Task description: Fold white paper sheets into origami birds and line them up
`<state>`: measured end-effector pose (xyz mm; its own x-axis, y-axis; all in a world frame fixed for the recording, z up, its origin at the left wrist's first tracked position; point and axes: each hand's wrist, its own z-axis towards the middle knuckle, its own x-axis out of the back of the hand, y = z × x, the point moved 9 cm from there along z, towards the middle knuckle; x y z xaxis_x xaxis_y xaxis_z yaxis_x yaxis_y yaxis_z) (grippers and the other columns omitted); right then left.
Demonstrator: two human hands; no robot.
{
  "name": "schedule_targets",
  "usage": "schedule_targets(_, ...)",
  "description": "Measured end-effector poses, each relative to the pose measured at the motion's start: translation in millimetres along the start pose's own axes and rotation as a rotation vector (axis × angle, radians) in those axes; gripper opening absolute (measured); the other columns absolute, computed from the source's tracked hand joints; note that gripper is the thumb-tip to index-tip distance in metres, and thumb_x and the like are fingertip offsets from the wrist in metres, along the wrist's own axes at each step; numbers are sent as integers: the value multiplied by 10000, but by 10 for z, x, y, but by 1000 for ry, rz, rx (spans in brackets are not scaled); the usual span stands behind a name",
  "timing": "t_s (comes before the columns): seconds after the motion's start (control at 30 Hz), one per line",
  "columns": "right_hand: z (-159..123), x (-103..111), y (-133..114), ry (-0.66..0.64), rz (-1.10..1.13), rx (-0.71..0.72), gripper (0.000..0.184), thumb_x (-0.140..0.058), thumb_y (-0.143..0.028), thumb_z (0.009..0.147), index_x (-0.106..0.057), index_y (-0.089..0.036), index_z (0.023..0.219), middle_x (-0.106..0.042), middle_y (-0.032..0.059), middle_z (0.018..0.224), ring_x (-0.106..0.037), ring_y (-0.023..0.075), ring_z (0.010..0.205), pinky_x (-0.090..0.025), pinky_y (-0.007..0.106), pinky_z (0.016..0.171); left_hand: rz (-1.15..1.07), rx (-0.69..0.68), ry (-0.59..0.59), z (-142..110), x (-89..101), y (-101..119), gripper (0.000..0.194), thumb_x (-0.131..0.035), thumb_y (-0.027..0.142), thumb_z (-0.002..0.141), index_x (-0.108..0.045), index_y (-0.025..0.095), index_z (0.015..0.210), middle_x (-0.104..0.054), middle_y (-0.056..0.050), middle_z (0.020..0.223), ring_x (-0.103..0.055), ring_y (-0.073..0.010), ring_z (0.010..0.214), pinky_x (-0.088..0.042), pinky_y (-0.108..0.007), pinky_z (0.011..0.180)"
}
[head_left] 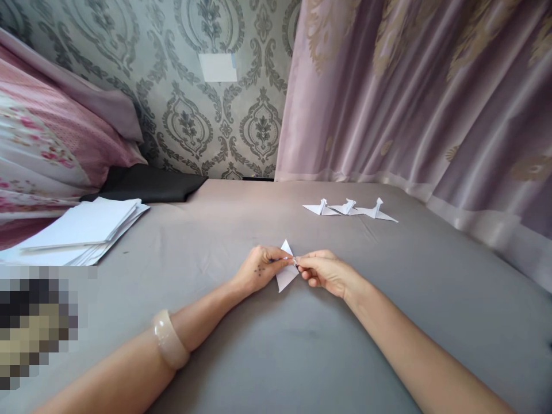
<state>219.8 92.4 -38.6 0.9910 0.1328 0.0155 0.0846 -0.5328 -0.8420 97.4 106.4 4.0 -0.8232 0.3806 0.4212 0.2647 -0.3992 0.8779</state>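
A small folded white paper piece (285,275) stands on the grey sheet (302,351) in the middle of the view. My left hand (259,268) pinches its left side with closed fingers. My right hand (324,271) pinches its right edge, fingers pressed together. A pale bangle (169,339) sits on my left wrist. Three finished folded paper figures (349,208) lie in a row farther back, to the right of my hands.
A stack of white paper sheets (81,229) lies at the left. Behind it are a dark cushion (146,184) and pink floral bedding (47,144). A pinkish curtain (409,103) hangs along the right and back; patterned wallpaper (207,115) covers the wall.
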Motion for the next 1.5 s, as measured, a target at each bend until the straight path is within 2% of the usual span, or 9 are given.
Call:
schedule_targets(0.17, 4, 35, -4, -33, -62, 16, 146, -631, -174, 799, -588, -121, 669, -564, -14, 595, -491, 35, 450, -323, 133, 344, -30, 7, 6, 3, 3, -36, 290, -598, 401, 864, -762, 185, 967, -750, -58, 902, -665, -177, 790, -474, -228, 694)
schedule_targets(0.4, -64, 49, -78, 21, -230, 160, 188, -603, -220, 836, -570, -153, 664, -571, -28, 480, -415, 38, 368, -318, 155, 378, -26, 30, 8, 12, -8, -20, 268, -600, 384, 859, -763, 180, 919, -747, -53, 880, -659, -172, 785, -476, -230, 696)
schedule_targets(0.63, -132, -5, -158, 25, -291, 261, 152, -531, -209, 852, -570, -157, 715, -570, -37, 523, -404, 40, 388, -333, 167, 426, -56, 94, 35, 10, 9, -29, 242, -623, 353, 837, -758, 153, 854, -744, -55, 843, -647, -164, 763, -473, -222, 683)
schedule_targets(0.73, -135, 25, -190, 23, -295, 329, 91, -540, -233, 826, -591, -169, 786, -591, -26, 613, -466, 64, 456, -346, 179, 439, -61, 119, 66, 5, 28, -56, 245, -628, 352, 826, -754, 143, 846, -736, -49, 798, -633, -160, 731, -462, -218, 653)
schedule_targets(0.87, -214, 86, -356, 133, -405, 585, 78, -590, -260, 768, -601, -202, 819, -612, -24, 754, -533, 90, 595, -387, 200, 527, -77, 144, 79, 0, 29, -92, 252, -634, 365, 811, -755, 148, 847, -733, -42, 789, -625, -160, 715, -457, -221, 644)
schedule_targets(0.97, -252, 50, -391, 173, -515, 688, 77, -605, -280, 764, -609, -211, 799, -624, -23, 754, -537, 103, 625, -417, 227, 610, -79, 153, 80, -2, 25, -111, 252, -638, 373, 800, -755, 154, 845, -730, -35, 790, -620, -161, 725, -453, -221, 650)
schedule_targets(1.27, -350, 1, -425, 278, -643, 845, 87, -584, -237, 815, -621, -234, 737, -628, -6, 792, -575, 122, 679, -419, 238, 641, -5, 205, 104, -26, 50, -180, 290, -610, 413, 813, -705, 140, 790, -601, 15, 642, -511, -108, 605, -365, -195, 552)
schedule_targets(1.5, -393, -55, -411, 265, -712, 907, 178, -513, -227, 873, -686, -260, 848, -659, 23, 889, -589, 152, 743, -412, 257, 646, 14, 181, 79, -34, 37, -101, 281, -573, 390, 839, -698, 141, 799, -591, 18, 622, -500, -108, 587, -365, -193, 543)
